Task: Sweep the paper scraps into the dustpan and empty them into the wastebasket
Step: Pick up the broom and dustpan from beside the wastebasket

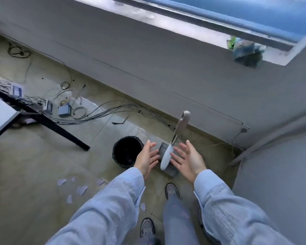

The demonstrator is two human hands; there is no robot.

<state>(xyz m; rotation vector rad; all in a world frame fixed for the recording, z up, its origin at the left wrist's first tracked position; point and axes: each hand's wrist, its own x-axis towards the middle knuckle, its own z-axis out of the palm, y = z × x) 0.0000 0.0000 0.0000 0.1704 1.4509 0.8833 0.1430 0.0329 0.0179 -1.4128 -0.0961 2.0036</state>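
A grey dustpan (169,169) stands on the floor near the wall, with a broom handle (181,125) rising from it and a pale blue grip (166,159) in front. My left hand (146,159) and my right hand (188,160) are held open on either side of the pale grip, touching nothing. A black wastebasket (126,151) with a dark liner sits just left of the dustpan. Several pale lilac paper scraps (81,189) lie scattered on the floor to the lower left, by my left sleeve.
A black table leg (60,129) and a white tabletop (0,115) are at left. Cables and small grey boxes (64,110) trail along the wall. A grey wall and window sill with a plastic bag (245,50) lie ahead. A grey surface (276,165) is at right. My shoes (171,190) are below.
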